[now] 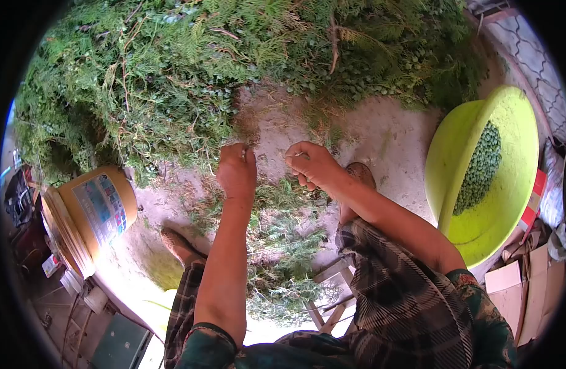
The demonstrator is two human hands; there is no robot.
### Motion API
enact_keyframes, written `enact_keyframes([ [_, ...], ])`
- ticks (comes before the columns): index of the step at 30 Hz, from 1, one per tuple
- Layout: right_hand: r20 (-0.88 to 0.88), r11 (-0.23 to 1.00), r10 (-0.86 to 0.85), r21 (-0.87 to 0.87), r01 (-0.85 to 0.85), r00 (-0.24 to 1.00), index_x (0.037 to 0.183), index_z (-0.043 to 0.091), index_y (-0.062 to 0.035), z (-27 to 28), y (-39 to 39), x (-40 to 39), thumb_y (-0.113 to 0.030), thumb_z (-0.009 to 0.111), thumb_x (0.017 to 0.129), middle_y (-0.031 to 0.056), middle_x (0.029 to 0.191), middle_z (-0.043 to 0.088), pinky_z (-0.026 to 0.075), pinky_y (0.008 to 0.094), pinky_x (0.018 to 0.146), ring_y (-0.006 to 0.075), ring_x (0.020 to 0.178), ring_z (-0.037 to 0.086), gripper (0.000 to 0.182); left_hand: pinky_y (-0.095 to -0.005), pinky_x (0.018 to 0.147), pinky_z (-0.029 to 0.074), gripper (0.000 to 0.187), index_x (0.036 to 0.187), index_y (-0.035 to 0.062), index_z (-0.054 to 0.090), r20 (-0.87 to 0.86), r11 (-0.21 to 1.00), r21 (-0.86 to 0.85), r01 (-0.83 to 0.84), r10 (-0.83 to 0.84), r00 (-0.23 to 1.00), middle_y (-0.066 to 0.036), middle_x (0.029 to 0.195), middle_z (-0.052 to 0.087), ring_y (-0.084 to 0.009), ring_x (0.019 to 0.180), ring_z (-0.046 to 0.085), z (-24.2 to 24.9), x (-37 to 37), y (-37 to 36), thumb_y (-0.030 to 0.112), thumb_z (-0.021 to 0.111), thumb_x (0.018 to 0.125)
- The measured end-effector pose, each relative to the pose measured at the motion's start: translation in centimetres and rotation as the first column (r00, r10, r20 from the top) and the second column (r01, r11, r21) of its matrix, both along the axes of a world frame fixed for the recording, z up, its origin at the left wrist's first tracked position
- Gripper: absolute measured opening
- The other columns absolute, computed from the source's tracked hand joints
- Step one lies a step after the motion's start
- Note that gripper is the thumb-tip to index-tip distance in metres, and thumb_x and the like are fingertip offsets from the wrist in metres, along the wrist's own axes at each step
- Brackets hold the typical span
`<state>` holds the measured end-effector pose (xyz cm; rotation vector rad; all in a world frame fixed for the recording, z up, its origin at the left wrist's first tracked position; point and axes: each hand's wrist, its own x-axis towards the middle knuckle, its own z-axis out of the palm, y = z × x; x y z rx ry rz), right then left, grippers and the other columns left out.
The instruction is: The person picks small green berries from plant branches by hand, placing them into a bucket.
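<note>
My left hand is closed, thumb against the fingers, over the floor in front of me. A tiny pale spot shows by its fingertips, too small to name. My right hand is closed too, thumb and forefinger pinched together, a short gap to the right of the left. Something small and pale shows at that pinch, and I cannot make it out. Beyond both hands lies a big heap of green conifer branches with small cones or berries among the leaves. Loose green sprigs lie between my feet.
At right, a tilted yellow-green basin holds many small green cones or berries. A yellowish bucket with a label is at left. Cardboard boxes stand at lower right. My shoes rest on the dusty floor.
</note>
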<state>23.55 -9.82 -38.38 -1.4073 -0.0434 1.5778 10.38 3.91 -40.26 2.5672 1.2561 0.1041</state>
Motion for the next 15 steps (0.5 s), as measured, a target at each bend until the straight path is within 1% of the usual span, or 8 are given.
enact_keyframes([
  [1,-0.001,1.000,0.010,0.005,-0.010,1.000,0.097,0.054,-0.0044,0.0,0.1,0.0,-0.022,0.059,0.086,0.0018,0.067,0.052,0.036,0.0230,0.037,0.0082,0.050,0.050,0.021,-0.0383,0.060,0.049,0.014,0.089,0.0096,0.062,-0.001,1.000,0.005,-0.010,0.010,1.000,-0.014,0.086,0.062,-0.0294,0.071,0.061,0.8,0.1,-0.5,0.018,0.065,0.077],
  [3,-0.131,0.993,-0.098,0.051,0.106,0.986,0.098,0.055,-0.0031,0.1,0.0,-0.2,-0.025,0.059,0.087,0.0022,0.068,0.053,0.037,0.0231,0.037,0.0092,0.051,0.051,0.024,-0.0375,0.058,0.048,0.013,0.087,0.0090,0.061,0.259,0.933,-0.360,-0.009,0.109,0.960,-0.013,0.080,0.061,-0.0282,0.068,0.061,2.4,0.4,-2.2,0.015,0.066,0.077],
  [5,-0.271,0.990,-0.113,0.053,0.132,0.956,0.095,0.055,-0.0032,0.3,-0.4,0.0,-0.025,0.059,0.088,0.0024,0.068,0.053,0.037,0.0232,0.037,0.0095,0.051,0.051,0.024,-0.0356,0.058,0.048,0.011,0.085,0.0075,0.060,0.369,0.810,-0.565,0.157,0.078,0.926,-0.012,0.076,0.061,-0.0271,0.066,0.060,3.8,0.2,-4.1,0.012,0.065,0.077],
  [7,-0.399,0.985,-0.131,0.052,0.165,0.907,0.093,0.055,-0.0033,0.2,-0.5,0.0,-0.026,0.059,0.088,0.0025,0.069,0.053,0.037,0.0233,0.037,0.0099,0.052,0.051,0.024,-0.0339,0.060,0.048,0.009,0.084,0.0064,0.061,0.309,0.812,-0.547,0.204,-0.031,0.951,-0.012,0.077,0.061,-0.0272,0.067,0.061,4.6,0.0,-4.6,0.011,0.065,0.078],
  [9,-0.303,0.998,-0.048,0.022,0.057,0.952,0.086,0.054,-0.0051,-0.3,-0.8,-0.4,-0.026,0.060,0.088,0.0024,0.069,0.053,0.038,0.0240,0.037,0.0098,0.051,0.051,0.021,-0.0249,0.057,0.045,0.008,0.086,0.0036,0.063,0.305,0.848,-0.489,0.205,-0.053,0.951,-0.006,0.076,0.063,-0.0128,0.063,0.056,4.0,-1.0,-4.1,0.008,0.064,0.080],
  [10,-0.304,0.998,-0.047,0.021,0.056,0.951,0.086,0.054,-0.0051,-0.3,-0.9,-0.3,-0.026,0.060,0.088,0.0024,0.069,0.053,0.038,0.0240,0.037,0.0098,0.051,0.051,0.021,-0.0277,0.057,0.046,0.011,0.088,0.0032,0.063,0.318,0.871,-0.482,0.094,0.074,0.945,-0.008,0.079,0.064,-0.0155,0.063,0.058,3.0,-1.5,-3.1,0.011,0.064,0.080],
  [12,-0.347,0.996,-0.077,0.023,0.090,0.935,0.081,0.054,-0.0063,-0.3,-1.2,-0.2,-0.027,0.062,0.086,0.0012,0.071,0.053,0.035,0.0241,0.040,0.0091,0.052,0.049,0.023,-0.0386,0.063,0.048,0.011,0.088,0.0047,0.064,0.211,0.958,-0.233,-0.168,0.218,0.953,-0.014,0.084,0.064,-0.0313,0.072,0.062,1.6,-2.1,-0.6,0.012,0.063,0.080],
  [15,-0.325,0.997,-0.060,0.028,0.073,0.944,0.082,0.054,-0.0063,-0.3,-1.4,0.0,-0.027,0.062,0.086,0.0013,0.071,0.053,0.034,0.0236,0.039,0.0087,0.051,0.048,0.023,-0.0415,0.064,0.048,0.016,0.093,0.0046,0.063,0.116,0.968,-0.077,-0.237,0.245,0.963,-0.017,0.085,0.064,-0.0347,0.073,0.061,0.8,-2.4,2.4,0.015,0.063,0.081],
])
